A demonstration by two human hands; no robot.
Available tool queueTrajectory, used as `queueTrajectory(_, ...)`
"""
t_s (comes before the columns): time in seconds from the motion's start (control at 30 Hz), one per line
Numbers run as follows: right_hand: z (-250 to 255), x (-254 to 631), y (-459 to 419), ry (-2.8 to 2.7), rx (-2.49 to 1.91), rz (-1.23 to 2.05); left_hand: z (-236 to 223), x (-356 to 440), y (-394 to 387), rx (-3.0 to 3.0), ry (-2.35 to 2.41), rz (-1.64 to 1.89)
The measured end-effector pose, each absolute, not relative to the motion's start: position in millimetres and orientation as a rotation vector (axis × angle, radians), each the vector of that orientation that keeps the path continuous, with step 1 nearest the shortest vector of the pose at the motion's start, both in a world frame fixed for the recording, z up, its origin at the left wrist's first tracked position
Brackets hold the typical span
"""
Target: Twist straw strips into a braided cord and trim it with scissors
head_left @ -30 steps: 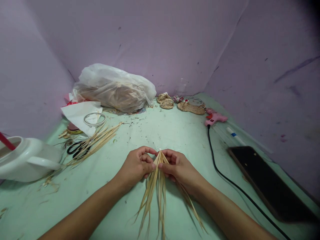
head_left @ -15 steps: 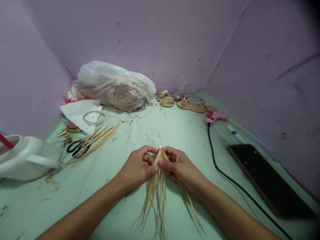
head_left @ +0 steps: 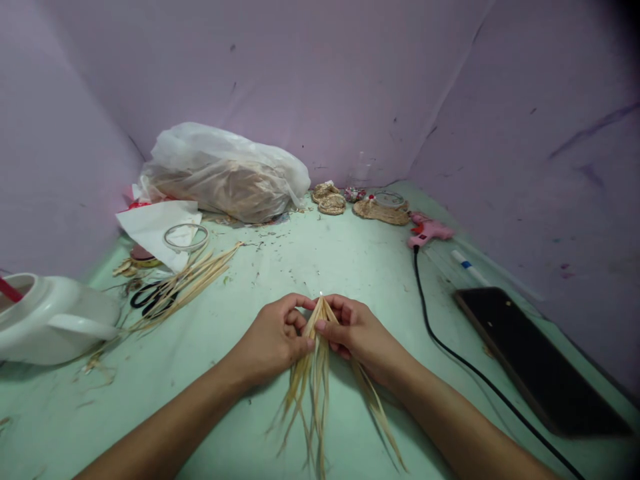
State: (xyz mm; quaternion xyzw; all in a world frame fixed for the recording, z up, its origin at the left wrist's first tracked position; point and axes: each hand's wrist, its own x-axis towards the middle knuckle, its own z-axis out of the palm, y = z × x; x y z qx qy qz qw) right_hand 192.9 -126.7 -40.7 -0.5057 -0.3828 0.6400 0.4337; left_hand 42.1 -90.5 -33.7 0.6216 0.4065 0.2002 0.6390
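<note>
A bundle of dry straw strips (head_left: 314, 393) lies on the pale green table (head_left: 330, 260) in front of me, its loose ends fanning toward me. My left hand (head_left: 273, 337) and my right hand (head_left: 357, 333) meet at the bundle's far tip. Both pinch the gathered strips between thumb and fingers, knuckles nearly touching.
At left are a white jug (head_left: 55, 320), black scissors (head_left: 150, 297), more loose straw (head_left: 193, 277), a metal ring (head_left: 187, 235) on white paper. A filled plastic bag (head_left: 225, 177) sits at the back. Woven straw pieces (head_left: 380, 210), a pink glue gun (head_left: 430, 231) with black cord, a phone (head_left: 535, 357) lie right.
Both hands stay pinched on the straw tip; the fingers have shifted slightly and the loose ends have drawn a little closer together.
</note>
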Motion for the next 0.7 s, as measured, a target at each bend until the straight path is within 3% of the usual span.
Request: queueTrajectory(0.7,-37.3,192.6,-127.5,-0.961,-1.325,1.592,-37.0,41.0,-84.5,1.306,0.909,0.46)
